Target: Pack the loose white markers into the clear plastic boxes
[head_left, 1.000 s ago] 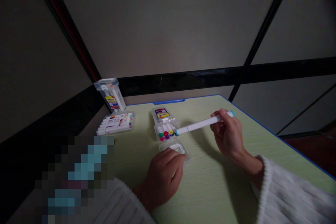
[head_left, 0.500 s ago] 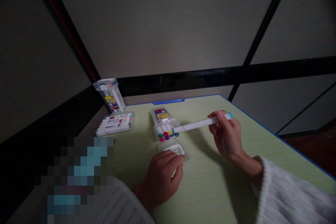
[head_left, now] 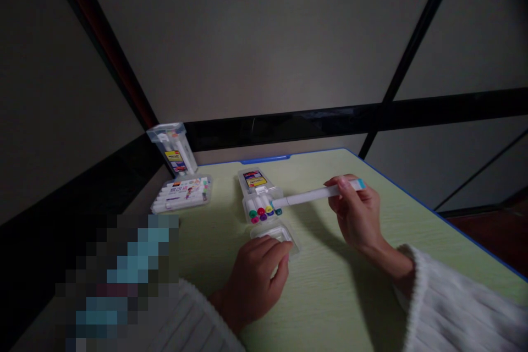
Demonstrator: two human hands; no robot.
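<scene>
In my right hand (head_left: 358,214) is a white marker (head_left: 307,196), pinched near its light-blue end. It runs nearly level to the left, its far tip in front of the marker caps. An open clear plastic marker case (head_left: 254,180) lies on the table, its label showing. Colored cap ends, such as a green cap (head_left: 253,213) and a red cap (head_left: 261,211), face me from its mouth. The hinged clear lid (head_left: 277,232) is folded down toward me. My left hand (head_left: 259,275) is closed at the lid's near edge, fingers curled over it; the fingertips are partly hidden.
The pale green table (head_left: 322,297) has a blue rim. At its back left stands a closed marker case (head_left: 176,151). A flat marker pack (head_left: 183,193) lies in front of it. Dark-trimmed panels (head_left: 268,38) rise behind the table. A pixelated patch hides the lower left.
The marker in my right hand has tilted very slightly flatter, its far tip still by the caps. My left hand stays at the lid.
</scene>
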